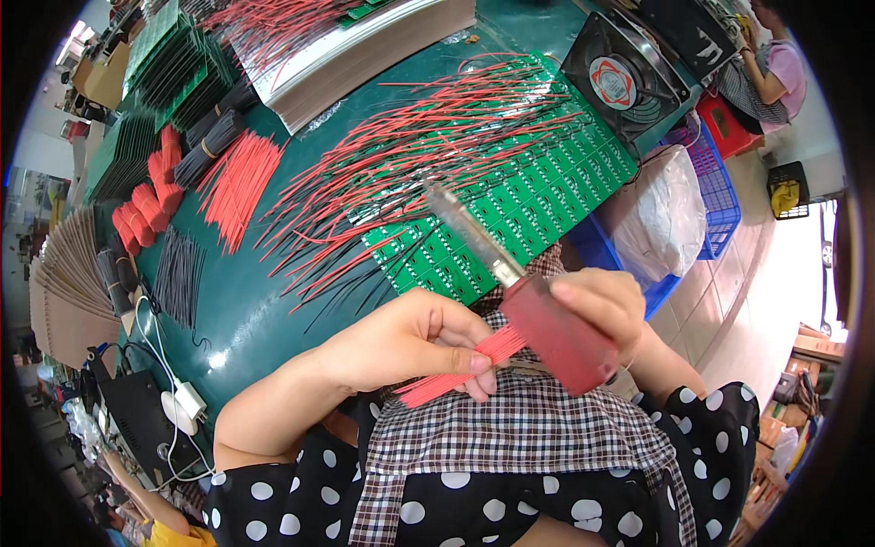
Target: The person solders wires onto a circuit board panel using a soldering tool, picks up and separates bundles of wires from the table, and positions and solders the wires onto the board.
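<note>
My left hand (406, 339) is closed around a small bundle of short red wires (436, 388), held slanting in front of the checked apron (519, 438). In my right hand (609, 308) is a soldering iron (558, 335) with a thick red handle. Its metal barrel points up and left, over a panel of green circuit boards (556, 191). Long red and black wires (410, 150) stick out from the panel toward the left. The handle's lower part overlaps the right end of the bundle, so I cannot tell whether they touch.
Loose red wires (239, 187) and black wires (180, 278) lie on the green table (241, 314) at left, near tied bundles and stacked green boards (187, 77). A black fan (624, 77) stands at the back right. Beside the table are blue crates (720, 196). Another person (775, 68) sits farther off.
</note>
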{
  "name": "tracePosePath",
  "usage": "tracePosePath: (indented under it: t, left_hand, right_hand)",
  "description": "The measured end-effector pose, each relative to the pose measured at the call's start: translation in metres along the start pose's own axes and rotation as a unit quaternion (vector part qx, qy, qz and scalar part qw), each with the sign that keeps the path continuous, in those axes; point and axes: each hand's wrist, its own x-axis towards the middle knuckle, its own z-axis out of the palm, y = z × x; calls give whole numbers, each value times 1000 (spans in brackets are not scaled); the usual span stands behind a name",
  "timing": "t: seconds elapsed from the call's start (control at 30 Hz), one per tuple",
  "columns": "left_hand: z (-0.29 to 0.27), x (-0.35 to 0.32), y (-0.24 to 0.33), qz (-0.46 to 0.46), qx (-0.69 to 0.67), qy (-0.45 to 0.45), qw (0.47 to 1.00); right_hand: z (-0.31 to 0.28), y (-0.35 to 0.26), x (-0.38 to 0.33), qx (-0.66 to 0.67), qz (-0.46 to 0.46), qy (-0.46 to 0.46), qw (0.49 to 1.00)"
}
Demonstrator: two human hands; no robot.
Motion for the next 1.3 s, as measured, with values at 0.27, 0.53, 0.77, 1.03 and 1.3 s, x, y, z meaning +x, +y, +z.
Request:
tracePosePath:
  t: [0.27,0.53,0.77,1.03,1.3]
  left_hand:
    - [-3,5,-2,1,-13,17,1000]
    - [-5,-5,1,24,-35,39,998]
    - [-9,-42,-8,33,10,188,981]
    - [-1,-46,-24,196,591,313,717]
    - [3,-25,-50,228,734,289,571]
  right_hand:
    - [7,0,3,-41,40,93,994]
    - [12,-2,-16,-44,2,48,998]
    - [8,-21,-40,106,343,74,930]
    - [-1,-13,-8,568,420,208,676]
    - [45,28,71,757,416,88,497]
